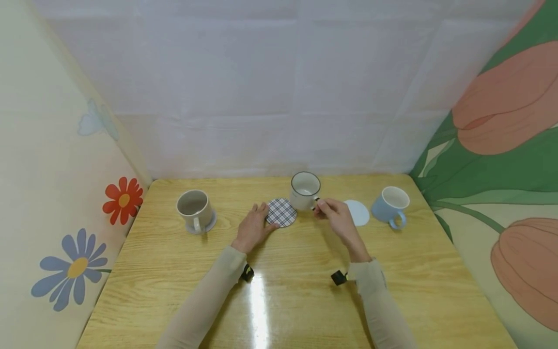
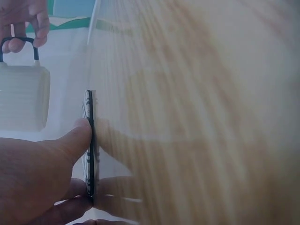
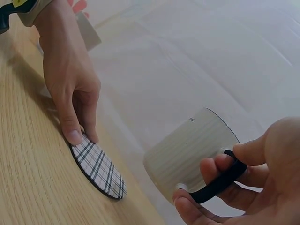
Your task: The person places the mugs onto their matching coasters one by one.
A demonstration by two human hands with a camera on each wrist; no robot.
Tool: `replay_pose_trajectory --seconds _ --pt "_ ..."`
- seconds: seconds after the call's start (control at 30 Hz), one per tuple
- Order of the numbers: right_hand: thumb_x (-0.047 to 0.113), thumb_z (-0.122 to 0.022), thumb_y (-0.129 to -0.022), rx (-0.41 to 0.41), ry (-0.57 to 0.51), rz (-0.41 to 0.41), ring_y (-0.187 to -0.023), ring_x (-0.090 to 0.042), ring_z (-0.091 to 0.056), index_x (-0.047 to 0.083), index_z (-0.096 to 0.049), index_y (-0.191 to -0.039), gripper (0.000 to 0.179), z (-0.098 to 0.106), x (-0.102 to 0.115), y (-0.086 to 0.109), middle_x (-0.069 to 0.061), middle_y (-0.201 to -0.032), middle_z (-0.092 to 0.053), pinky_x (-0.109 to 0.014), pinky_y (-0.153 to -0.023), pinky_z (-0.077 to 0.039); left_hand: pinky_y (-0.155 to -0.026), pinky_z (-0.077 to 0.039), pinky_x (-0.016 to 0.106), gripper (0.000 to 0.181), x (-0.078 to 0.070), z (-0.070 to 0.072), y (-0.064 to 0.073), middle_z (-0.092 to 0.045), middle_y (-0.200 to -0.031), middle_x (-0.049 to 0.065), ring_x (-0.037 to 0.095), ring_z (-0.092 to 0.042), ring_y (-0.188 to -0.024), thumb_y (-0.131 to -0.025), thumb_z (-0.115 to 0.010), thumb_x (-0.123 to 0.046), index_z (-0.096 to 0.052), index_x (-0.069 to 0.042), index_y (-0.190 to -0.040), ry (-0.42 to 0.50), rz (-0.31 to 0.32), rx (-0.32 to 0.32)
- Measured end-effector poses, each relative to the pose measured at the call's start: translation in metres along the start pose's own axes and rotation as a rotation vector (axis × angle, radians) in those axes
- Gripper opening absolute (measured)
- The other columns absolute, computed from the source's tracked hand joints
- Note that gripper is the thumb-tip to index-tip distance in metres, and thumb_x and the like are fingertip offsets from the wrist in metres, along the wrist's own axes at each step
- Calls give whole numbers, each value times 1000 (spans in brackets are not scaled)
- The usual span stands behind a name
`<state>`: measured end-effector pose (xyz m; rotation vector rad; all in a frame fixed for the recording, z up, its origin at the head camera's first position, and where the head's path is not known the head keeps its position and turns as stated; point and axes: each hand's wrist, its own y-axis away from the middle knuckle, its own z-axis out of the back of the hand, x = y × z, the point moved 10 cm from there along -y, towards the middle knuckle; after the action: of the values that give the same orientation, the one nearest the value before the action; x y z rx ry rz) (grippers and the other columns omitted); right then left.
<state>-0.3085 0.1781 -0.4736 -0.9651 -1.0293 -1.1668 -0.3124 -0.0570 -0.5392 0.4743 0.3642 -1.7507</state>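
A white mug (image 1: 303, 196) with a dark rim hangs above the table. My right hand (image 1: 335, 215) grips its black handle (image 3: 220, 183), fingers curled round it. Just left of the mug lies a round plaid coaster (image 1: 281, 213), flat on the wood. My left hand (image 1: 254, 225) holds this coaster by its edge, with thumb and fingers spread at its left side. In the left wrist view the coaster (image 2: 89, 140) shows edge-on, the thumb against its rim. There the raised mug (image 2: 23, 98) stands apart from both coaster and table.
On the left, a beige mug (image 1: 194, 208) sits on a grey-lilac coaster (image 1: 212, 224). A pale blue coaster (image 1: 358, 213) lies right of my right hand, and a blue mug (image 1: 385, 208) stands beyond it. White cloth (image 1: 240, 97) hangs behind the wooden table (image 1: 296, 300).
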Motion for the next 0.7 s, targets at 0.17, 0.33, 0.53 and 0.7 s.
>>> replay_pose_trajectory --seconds 0.17,0.33,0.53,0.7 --pt "22 -52 -115 11 -7 3 -103 -48 -71 -16 -67 -110 41 -3 0 0 -38 -111 -68 -58 -98 -61 -123 -39 62 82 1 -2 -1 -39 -169 21 47 -34 -158 -100 -73 -45 -43 0 -160 -2 5 6" --pt "22 -52 -115 12 4 5 -104 -48 -71 -15 -67 -110 41 -4 3 0 -35 -110 -70 -59 -99 -61 -123 -39 62 82 1 -2 -2 -39 -169 21 47 -33 -158 -100 -73 -45 -42 0 -161 -2 6 3" --pt "21 -52 -114 0 1 7 -101 -45 -72 -15 -68 -108 40 -6 2 -1 -33 -108 -71 -59 -98 -61 -122 -40 62 81 0 0 -1 -40 -168 21 47 -34 -157 -100 -73 -44 -44 1 -160 4 3 -2" --pt "20 -53 -114 6 -8 9 -102 -46 -71 -14 -68 -107 38 -10 -1 -2 -32 -107 -71 -53 -96 -63 -123 -40 63 81 2 -1 -1 -39 -168 21 47 -34 -157 -99 -74 -44 -44 0 -160 13 6 0"
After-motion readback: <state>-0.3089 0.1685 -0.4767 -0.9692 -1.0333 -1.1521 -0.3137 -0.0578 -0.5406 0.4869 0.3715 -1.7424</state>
